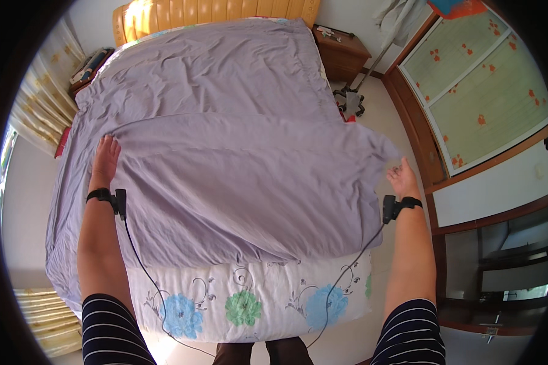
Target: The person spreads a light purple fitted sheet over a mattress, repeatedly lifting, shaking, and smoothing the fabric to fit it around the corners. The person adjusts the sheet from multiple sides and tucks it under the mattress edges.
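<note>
A mauve bed sheet (237,182) is spread in creases over most of a bed. Near its left side, my left hand (106,157) lies palm down at the end of a raised fold; whether fabric is pinched under the fingers is hidden. My right hand (403,177) hovers past the bed's right side with fingers apart and partly curled. The sheet's lifted, slightly blurred right corner (390,153) is close to those fingertips, with no grip visible. At the foot of the bed, a white floral mattress cover (219,301) shows below the sheet's near edge.
Beyond the bed rises a wooden headboard (219,16). A nightstand (342,52) and a wheeled stand (350,100) are at the right, beside a sliding-door cabinet (479,96). Curtains (50,91) hang at left. Black cables (141,260) run from both wrist straps across the floral cover.
</note>
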Available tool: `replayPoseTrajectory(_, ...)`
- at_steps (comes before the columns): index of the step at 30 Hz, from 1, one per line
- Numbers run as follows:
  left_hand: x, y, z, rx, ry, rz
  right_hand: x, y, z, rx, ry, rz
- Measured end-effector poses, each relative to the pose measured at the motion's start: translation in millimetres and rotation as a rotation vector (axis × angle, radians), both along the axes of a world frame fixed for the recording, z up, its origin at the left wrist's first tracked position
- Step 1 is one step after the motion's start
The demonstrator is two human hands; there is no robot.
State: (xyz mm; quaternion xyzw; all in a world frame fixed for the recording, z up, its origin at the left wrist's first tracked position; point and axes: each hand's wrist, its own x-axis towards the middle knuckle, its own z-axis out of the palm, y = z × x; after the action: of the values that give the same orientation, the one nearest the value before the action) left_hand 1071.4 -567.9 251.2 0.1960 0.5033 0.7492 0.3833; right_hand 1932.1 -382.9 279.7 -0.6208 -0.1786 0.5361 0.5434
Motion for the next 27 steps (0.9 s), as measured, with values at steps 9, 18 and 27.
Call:
replayPoseTrajectory(9,177.5,-135.0,-123.7,-0.582,1.628,-0.010,33.8,-120.1,-188.8,-0.338,-1.228,0.454)
replayPoseTrajectory(18,136.9,-319.3,-213.3,-0.499,-0.392,0.856,56.1,-188.4,-175.2,-0.268,-0.912,0.283)
replayPoseTrajectory(27,93.5,-290.8,-207.2,-0.391,-0.539,0.498,52.9,-179.8,-180.7,-0.373,-0.205,0.075)
